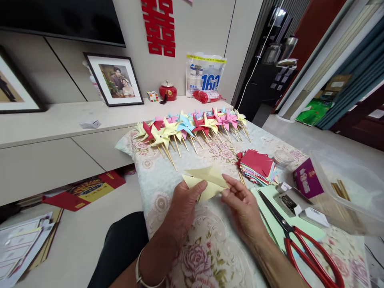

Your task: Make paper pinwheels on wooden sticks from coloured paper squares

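Observation:
Both hands hold a pale yellow square of paper [207,181] above the flowered tablecloth [210,248]. My left hand [184,210] pinches the paper's left edge with the thumb on top. My right hand [243,206] pinches its right side, where a flap is folded up. A stack of coloured paper squares [257,166], red on top, lies just right of the hands. Further back, a row of finished paper pinwheels on wooden sticks [192,128] lies across the table.
Red-handled scissors [303,244] lie at the right on a green mat [288,230]. Beside them are a purple box [306,182], small white boxes, a round jar [282,158] and a clear plastic tub [351,192] of sticks. A low cabinet with framed photos stands to the left.

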`<action>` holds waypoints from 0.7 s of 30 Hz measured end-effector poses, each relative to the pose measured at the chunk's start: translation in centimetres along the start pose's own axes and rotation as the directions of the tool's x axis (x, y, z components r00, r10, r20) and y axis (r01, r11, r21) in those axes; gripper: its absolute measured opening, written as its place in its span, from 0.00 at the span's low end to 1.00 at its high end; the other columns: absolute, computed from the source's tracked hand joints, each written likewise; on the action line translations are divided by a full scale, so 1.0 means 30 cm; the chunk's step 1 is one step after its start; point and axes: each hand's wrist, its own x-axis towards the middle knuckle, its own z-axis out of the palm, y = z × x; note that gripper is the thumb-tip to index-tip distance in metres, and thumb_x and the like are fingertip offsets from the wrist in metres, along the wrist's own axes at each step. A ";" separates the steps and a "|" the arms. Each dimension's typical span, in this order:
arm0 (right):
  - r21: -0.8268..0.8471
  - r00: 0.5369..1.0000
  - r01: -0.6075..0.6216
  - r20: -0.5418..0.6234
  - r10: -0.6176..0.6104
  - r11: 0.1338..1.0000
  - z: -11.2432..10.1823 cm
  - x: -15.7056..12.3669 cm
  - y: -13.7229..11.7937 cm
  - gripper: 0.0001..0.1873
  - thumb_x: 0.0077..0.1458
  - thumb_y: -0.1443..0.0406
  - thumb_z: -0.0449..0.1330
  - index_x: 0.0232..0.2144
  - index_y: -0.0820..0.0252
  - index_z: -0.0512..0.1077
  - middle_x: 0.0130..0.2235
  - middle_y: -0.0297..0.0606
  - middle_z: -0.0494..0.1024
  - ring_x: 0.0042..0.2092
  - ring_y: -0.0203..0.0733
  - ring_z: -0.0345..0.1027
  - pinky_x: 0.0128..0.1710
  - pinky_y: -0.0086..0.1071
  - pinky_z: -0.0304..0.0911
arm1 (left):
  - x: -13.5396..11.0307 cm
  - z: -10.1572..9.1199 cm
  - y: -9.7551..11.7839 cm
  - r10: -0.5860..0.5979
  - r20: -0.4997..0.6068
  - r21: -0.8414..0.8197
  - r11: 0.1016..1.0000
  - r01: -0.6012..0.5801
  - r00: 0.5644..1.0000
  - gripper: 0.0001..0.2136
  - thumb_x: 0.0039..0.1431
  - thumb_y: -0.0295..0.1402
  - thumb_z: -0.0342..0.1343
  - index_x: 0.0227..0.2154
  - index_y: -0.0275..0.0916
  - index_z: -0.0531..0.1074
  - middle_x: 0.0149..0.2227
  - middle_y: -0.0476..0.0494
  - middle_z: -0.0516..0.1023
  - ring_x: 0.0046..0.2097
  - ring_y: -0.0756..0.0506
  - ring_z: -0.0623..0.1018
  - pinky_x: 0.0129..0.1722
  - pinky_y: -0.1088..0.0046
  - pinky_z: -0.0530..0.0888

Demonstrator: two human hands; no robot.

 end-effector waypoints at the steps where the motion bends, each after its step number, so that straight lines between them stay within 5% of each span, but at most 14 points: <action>1: -0.050 0.995 0.081 -0.050 -0.083 0.995 -0.018 0.003 -0.009 0.25 0.44 0.60 0.74 0.46 0.54 0.78 0.39 0.35 0.79 0.39 0.37 0.70 0.40 0.30 0.66 | 0.001 -0.004 0.000 0.002 -0.023 0.014 1.000 -0.001 1.000 0.15 0.47 0.32 0.68 0.39 0.35 0.79 0.38 0.42 0.85 0.39 0.42 0.81 0.39 0.70 0.75; 4: -0.189 0.939 0.312 -0.090 -0.333 0.931 -0.058 0.000 -0.032 0.20 0.52 0.60 0.70 0.48 0.51 0.77 0.41 0.35 0.78 0.43 0.38 0.70 0.44 0.31 0.65 | 0.005 -0.018 -0.001 -0.009 -0.047 0.082 0.997 0.013 0.999 0.14 0.48 0.32 0.67 0.39 0.35 0.79 0.37 0.42 0.85 0.35 0.43 0.81 0.36 0.70 0.75; 7: -0.353 0.887 0.450 0.068 -0.457 0.820 -0.068 -0.019 -0.042 0.15 0.57 0.63 0.66 0.48 0.50 0.77 0.39 0.35 0.79 0.41 0.39 0.72 0.43 0.33 0.67 | 0.005 -0.026 0.005 -0.037 -0.047 0.185 0.982 0.046 0.998 0.14 0.48 0.32 0.66 0.38 0.34 0.79 0.34 0.42 0.84 0.32 0.44 0.81 0.33 0.71 0.74; 13: -0.540 0.822 0.569 0.378 -0.426 0.620 -0.055 -0.018 -0.044 0.10 0.61 0.67 0.61 0.44 0.51 0.78 0.39 0.36 0.83 0.39 0.41 0.76 0.38 0.34 0.68 | 0.001 -0.032 0.028 -0.095 0.040 0.277 0.957 0.080 0.995 0.14 0.47 0.31 0.65 0.38 0.33 0.79 0.32 0.43 0.84 0.31 0.45 0.80 0.34 0.72 0.75; 21: -0.506 0.784 0.610 0.502 -0.367 0.611 -0.053 0.015 -0.056 0.13 0.60 0.69 0.60 0.40 0.47 0.82 0.38 0.38 0.80 0.42 0.45 0.73 0.41 0.38 0.68 | 0.002 -0.070 0.026 -0.102 0.096 0.235 0.969 0.077 0.990 0.16 0.48 0.32 0.66 0.41 0.35 0.79 0.34 0.42 0.84 0.32 0.44 0.80 0.33 0.72 0.74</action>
